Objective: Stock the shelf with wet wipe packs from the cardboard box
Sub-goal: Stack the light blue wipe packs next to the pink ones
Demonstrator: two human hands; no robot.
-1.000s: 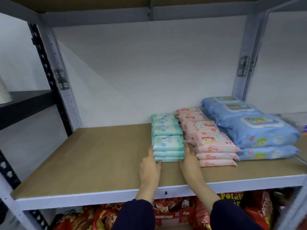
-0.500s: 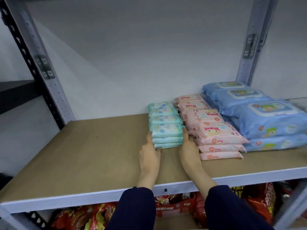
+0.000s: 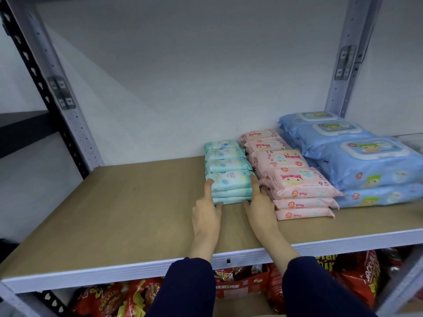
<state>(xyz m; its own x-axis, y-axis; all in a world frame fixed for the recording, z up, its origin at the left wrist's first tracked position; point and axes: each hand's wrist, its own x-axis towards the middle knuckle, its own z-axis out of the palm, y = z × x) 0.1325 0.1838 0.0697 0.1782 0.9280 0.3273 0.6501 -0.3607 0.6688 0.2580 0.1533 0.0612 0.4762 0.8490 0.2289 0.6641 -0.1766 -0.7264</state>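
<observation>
Both hands flank the front stack of teal wipe packs (image 3: 231,186), palms turned inward, and neither grips anything. Straight fingers of the left hand (image 3: 206,211) lie along the stack's left side. Those of the right hand (image 3: 261,205) press its right side, in the narrow gap beside the pink packs (image 3: 302,186). Both thumbs touch the bottom pack's front edge. Pressing from both sides likely squares the stack with the teal row behind it and keeps it snug against the pink row. Both forearms reach straight in over the shelf (image 3: 114,213) edge, wrists low. No cardboard box is in view.
</observation>
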